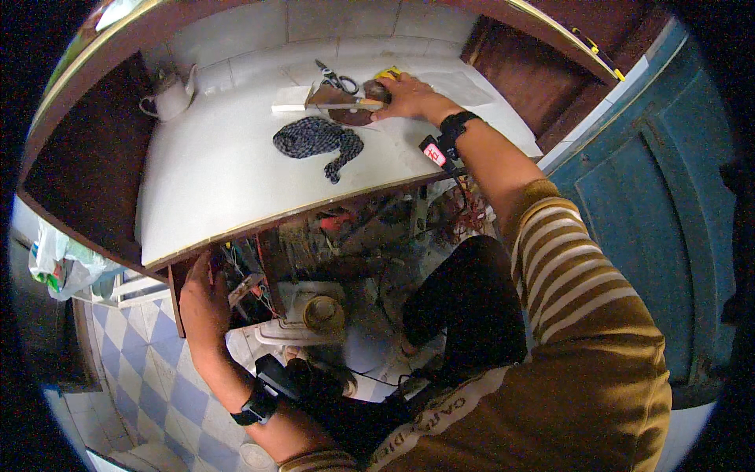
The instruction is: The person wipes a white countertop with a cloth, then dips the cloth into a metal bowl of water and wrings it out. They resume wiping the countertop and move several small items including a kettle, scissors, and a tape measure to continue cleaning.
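Observation:
On the white shelf top, my right hand curls around a dark brown rounded object; its exact kind is unclear. A slim tool with a light wooden handle lies right by my thumb. Beside it are a flat brown piece, a white block, scissors with dark handles and a yellow item. Nearer the front edge lies a crumpled dark patterned cloth. My left hand reaches up under the shelf's front left edge, its fingertips partly hidden against dark wood.
A white teapot stands at the back left. A clear plastic sheet lies at the back right. Cluttered tools and red wires fill the space below. A round yellowish container sits low before my knees. A blue door borders the right.

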A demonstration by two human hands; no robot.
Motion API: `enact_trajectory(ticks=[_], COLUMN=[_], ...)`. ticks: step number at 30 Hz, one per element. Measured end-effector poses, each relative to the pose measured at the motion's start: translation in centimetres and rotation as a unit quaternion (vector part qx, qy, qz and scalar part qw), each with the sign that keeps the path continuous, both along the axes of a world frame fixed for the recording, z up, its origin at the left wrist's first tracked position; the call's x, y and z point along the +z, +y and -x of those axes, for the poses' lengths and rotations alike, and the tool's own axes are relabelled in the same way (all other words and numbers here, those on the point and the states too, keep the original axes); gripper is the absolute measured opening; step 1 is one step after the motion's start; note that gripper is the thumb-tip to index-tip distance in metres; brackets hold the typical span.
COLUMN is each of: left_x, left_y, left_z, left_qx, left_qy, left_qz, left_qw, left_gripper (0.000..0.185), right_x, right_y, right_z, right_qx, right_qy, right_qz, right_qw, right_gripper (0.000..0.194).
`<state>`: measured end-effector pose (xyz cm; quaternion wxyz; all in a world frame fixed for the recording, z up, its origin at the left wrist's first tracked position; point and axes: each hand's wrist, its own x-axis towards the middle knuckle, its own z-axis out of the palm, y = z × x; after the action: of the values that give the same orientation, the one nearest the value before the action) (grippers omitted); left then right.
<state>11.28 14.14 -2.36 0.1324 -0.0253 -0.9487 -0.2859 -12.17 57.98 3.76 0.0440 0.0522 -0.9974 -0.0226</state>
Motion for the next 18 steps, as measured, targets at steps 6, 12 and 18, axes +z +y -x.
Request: enact_trajectory(ticks=[6, 12, 18], left_x=[-0.7, 0.1, 0.4], left_y=[-1.8, -3.9, -4.7], left_z=[-0.3, -2.3, -3.1], left_qx=[-0.03, 0.083, 0.157], left_qy=[0.061, 0.052, -0.006], left_qz=[0.041, -0.018, -0.025], left_qw=[0.997, 0.995, 0.987], left_gripper=[0.032, 0.029, 0.034], right_x=[0.9, 0.1, -2.1], right_y=[-0.4, 0.4, 2.5], right_z=[1.6, 3.4, 5.9], right_qx=[0.13, 0.02, 0.056], right_qy=[-0.093, -0.006, -0.038], right_qz=[0.194, 0.001, 0.122], right_qw=[0.968, 1.0, 0.99], right_gripper=[0.073, 0.1, 0.105])
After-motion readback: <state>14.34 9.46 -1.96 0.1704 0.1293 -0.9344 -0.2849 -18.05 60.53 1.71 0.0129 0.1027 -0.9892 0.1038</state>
